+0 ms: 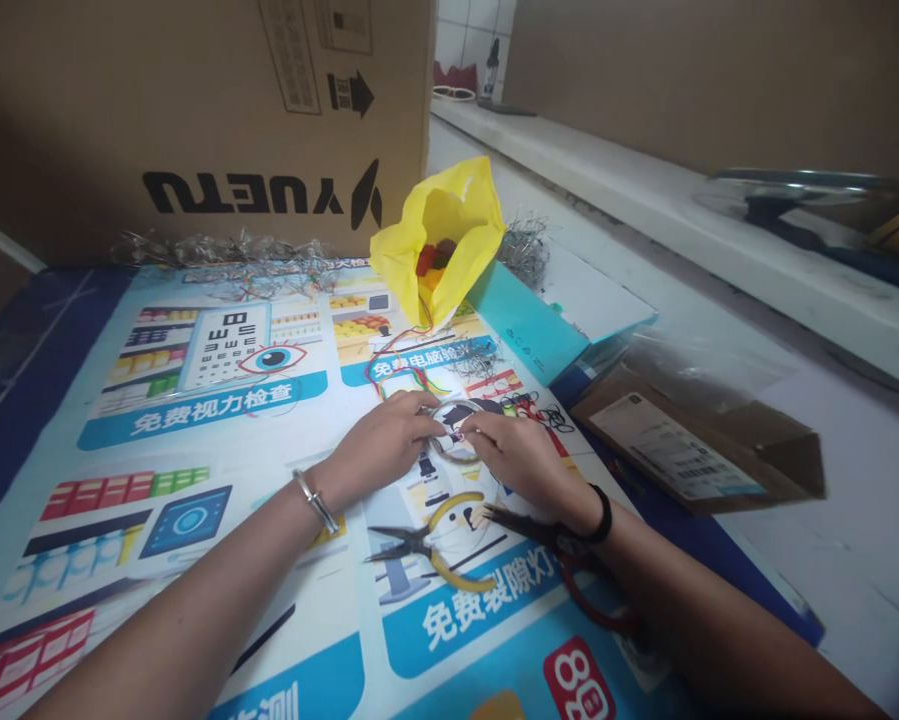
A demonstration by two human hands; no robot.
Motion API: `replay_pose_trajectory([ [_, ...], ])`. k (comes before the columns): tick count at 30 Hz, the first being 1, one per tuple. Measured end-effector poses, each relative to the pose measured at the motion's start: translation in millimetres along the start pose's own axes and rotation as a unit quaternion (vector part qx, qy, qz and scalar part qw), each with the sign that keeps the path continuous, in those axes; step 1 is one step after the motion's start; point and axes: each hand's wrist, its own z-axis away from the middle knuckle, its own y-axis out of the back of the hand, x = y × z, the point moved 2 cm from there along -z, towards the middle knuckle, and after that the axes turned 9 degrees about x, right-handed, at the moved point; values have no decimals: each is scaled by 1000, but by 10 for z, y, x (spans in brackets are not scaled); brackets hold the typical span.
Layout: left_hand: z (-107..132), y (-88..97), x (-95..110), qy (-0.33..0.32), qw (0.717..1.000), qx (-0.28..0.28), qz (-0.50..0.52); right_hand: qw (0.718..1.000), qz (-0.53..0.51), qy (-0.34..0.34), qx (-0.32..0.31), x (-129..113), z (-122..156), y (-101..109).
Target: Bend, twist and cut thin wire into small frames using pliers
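Brown cardboard rises at the back of the head view: a big box [194,110] marked YUETU, upside down, with a dark arrow pointing right. The desk [329,600] has a blue and white printed top with captions 免费视力检查, 免费电脑验光 and 免费裂隙灯, plus an eye chart and a drawn eye. At right, an open carton [775,455] bears a white shipping label [674,445], its text too small to read; a teal box [528,325] is just beyond it.

Left hand [396,437] and right hand [516,455] meet over the desk's middle, each with thumb and fingers closed in a pinch on a thin ring [453,459]. Any fine strand between the fingertips is too small to tell. Yellow-handled pliers [415,542] lie nearer the wearer, red-handled scissors [569,550] partly under the right forearm. Beyond the hands, a yellow bag [419,245] gapes; tangled wire [246,260] lies along the big box. A white ledge [629,180] runs along the right, a tiled wall [468,30] behind its far end.
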Motion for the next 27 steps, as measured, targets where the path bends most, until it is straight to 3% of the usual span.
replay_pose_trajectory([
  [9,-23,64,106,-12,999,40,25,985,-170,0,13,52,-8,-1],
  [17,-39,138,236,-38,994,100,32,927,-373,-17,-22,26,-29,77],
  [23,-29,220,401,-64,989,94,-96,931,-364,27,-26,-27,-15,147],
  [27,-23,232,510,-105,979,96,-143,937,-349,14,-9,-87,20,155],
])
